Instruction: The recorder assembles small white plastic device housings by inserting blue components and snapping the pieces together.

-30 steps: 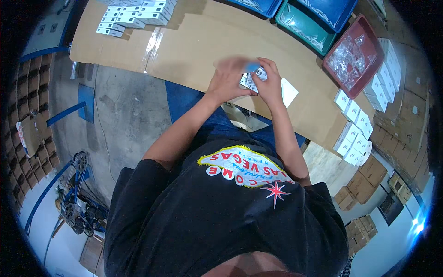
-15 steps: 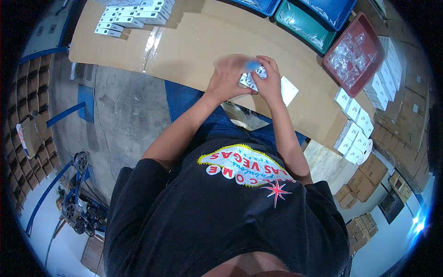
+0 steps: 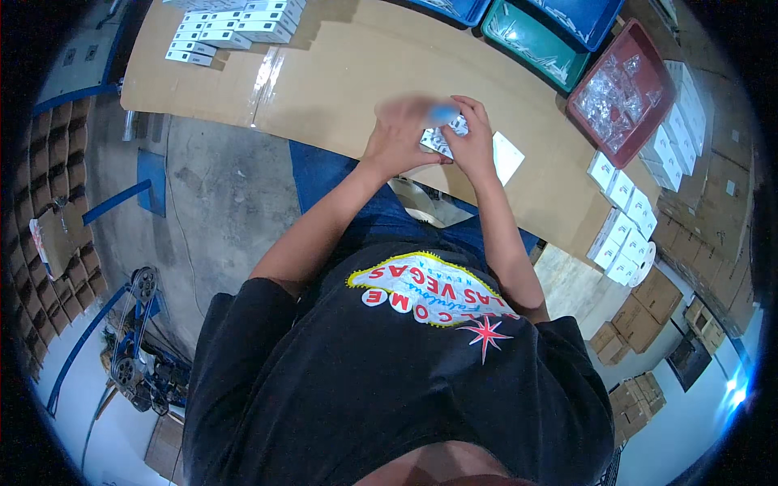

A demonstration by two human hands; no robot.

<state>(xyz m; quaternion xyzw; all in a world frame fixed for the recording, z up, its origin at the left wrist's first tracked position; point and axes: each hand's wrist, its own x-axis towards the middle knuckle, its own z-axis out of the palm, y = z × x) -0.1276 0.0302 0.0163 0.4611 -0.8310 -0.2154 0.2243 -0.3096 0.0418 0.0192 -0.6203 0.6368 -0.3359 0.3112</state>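
Both of my hands meet over the cardboard-covered table (image 3: 324,89). My left hand (image 3: 401,134) and my right hand (image 3: 472,142) together hold a small white box (image 3: 444,139) between them. A small pale blue item (image 3: 442,112) shows blurred at the fingertips above the box; what it is cannot be told. A flat white card (image 3: 509,156) lies on the cardboard just right of my right hand.
Rows of small white boxes (image 3: 235,24) lie at the table's far left, more white boxes (image 3: 624,219) along the right edge. A red tray of clear bags (image 3: 620,93), a green bin (image 3: 531,36) and blue bins (image 3: 583,16) stand at the back right. Brown cartons (image 3: 49,211) are stacked left and right.
My hands stay at the same spot with the box; the fingers of my left hand shift slightly and blur.
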